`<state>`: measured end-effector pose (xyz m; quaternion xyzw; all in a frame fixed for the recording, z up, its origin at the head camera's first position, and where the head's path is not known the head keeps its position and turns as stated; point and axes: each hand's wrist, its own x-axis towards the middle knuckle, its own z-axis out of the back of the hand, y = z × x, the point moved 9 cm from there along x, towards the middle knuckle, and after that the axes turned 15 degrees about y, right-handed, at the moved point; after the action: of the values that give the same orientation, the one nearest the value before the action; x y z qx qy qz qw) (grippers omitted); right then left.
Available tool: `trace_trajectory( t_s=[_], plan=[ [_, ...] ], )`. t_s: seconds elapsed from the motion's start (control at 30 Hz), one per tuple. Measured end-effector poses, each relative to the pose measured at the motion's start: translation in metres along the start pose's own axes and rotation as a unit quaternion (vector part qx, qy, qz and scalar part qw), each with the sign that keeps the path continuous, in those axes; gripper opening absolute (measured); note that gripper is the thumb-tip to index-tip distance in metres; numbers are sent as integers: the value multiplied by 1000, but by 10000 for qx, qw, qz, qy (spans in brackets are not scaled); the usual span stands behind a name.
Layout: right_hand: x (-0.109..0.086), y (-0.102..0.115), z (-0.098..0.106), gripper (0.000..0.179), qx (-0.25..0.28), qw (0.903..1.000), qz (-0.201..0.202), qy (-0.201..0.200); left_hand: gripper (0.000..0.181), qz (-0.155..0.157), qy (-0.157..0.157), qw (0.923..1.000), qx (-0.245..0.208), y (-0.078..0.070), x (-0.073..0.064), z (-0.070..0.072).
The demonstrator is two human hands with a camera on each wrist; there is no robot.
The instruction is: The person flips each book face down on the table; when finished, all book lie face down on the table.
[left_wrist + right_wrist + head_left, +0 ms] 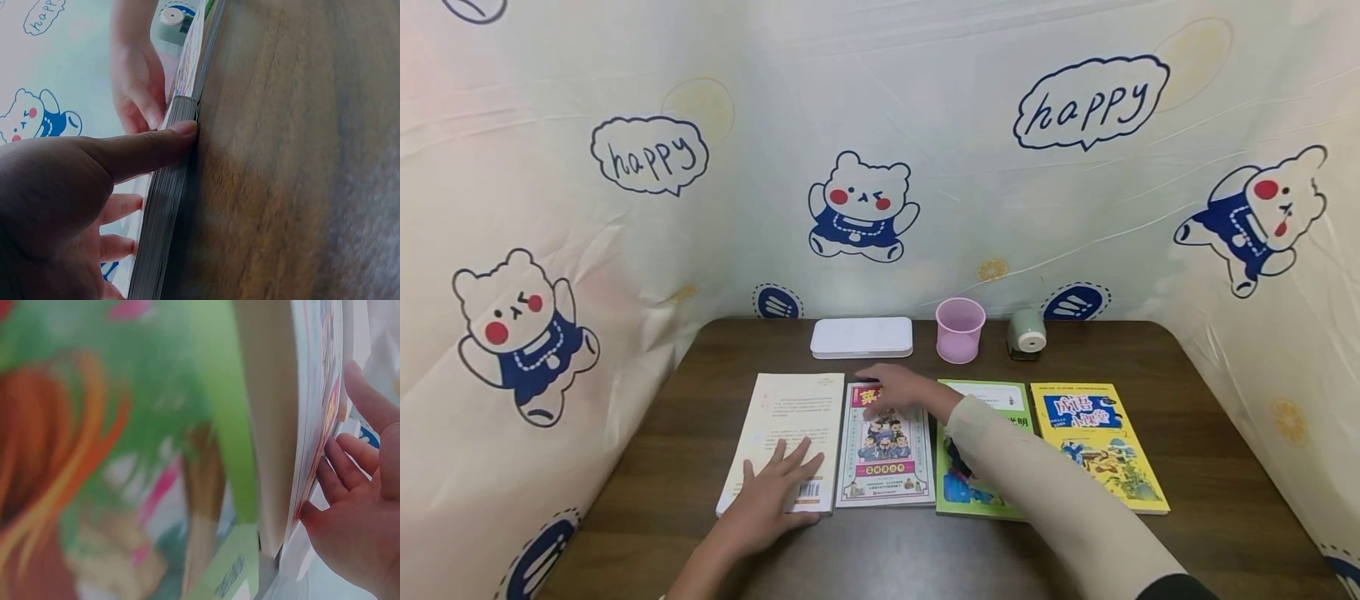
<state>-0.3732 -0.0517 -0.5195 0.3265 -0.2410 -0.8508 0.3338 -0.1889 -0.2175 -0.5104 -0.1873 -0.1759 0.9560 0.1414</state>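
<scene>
Four books lie in a row; the leftmost is a cream-white book (801, 396) with a barcode. My left hand (763, 500) rests on its lower part with fingers spread. In the left wrist view, the left thumb (156, 147) lies across the thick page edge (164, 206). Just right of it is a white-and-pink book (887, 454) with cartoon figures. Over its upper part my right hand (898, 390) is laid, fingers fairly straight and pointing left. In the right wrist view those fingers (340, 465) touch its cover.
Under my right forearm lies a green book (951, 496), partly hidden, beside a yellow book (1105, 458). Behind the row stand a flat white case (861, 337), a pink cup (959, 337) and a green pencil sharpener (1026, 333). A printed cloth (737, 217) encloses the brown table (647, 467).
</scene>
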Motion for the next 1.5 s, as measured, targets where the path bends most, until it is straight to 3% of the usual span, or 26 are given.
trace_trajectory(
  t_s=[0.3, 0.63, 0.9, 1.5],
  plan=[
    [-18, -14, 9, 76, -134, 9997, 206, -56, 82, 2, 0, 10000, 7, 0, 0, 0],
    [-40, -37, 17, 65, 45, 9998, -15, -173, 82, 32, 35, 10000, 22, 1, 1, -2],
    [-55, -46, 22, 61, 55, 9993, 79, -362, 82, 46, 27, 10000, -23, 0, 0, -1],
    [-66, -59, 26, 53, -229, 9969, -25, -749, 82, 28, -1, 10000, -27, 1, 0, -2]
  ],
)
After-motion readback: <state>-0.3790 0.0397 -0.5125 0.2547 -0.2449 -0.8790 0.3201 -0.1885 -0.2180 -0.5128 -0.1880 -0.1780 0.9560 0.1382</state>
